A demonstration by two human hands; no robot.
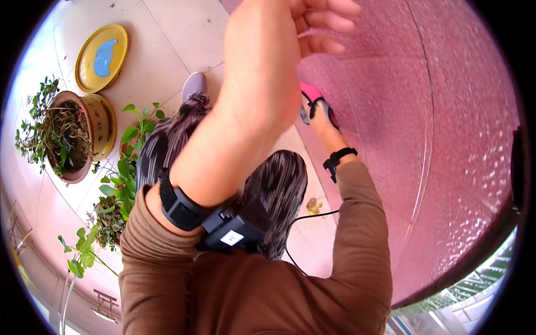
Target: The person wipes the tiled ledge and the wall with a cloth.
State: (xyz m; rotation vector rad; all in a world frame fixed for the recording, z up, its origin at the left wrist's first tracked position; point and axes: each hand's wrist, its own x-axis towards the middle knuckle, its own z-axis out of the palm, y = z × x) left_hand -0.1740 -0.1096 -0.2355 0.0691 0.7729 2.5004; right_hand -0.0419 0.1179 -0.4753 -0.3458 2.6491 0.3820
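My left hand (271, 50) is raised close to the camera at the top, partly cut off by the frame edge. Its fingers point right, slightly bent and apart, with nothing visible in them. Farther off, my right hand (318, 116) reaches low over the wet pink surface (391, 117). It is closed around a small pink, black and grey thing (310, 90) whose kind I cannot make out; the fingertips are hidden. Black straps circle both wrists, and a black box (233, 230) with a white label sits by the left strap.
To the left stand a potted plant (70, 137), a yellow round lid or tray (101, 58) with a blue patch, and leafy plants (125, 178). A light shoe (195, 86) rests on pale tiles. A black cable (290, 231) runs beside my right knee.
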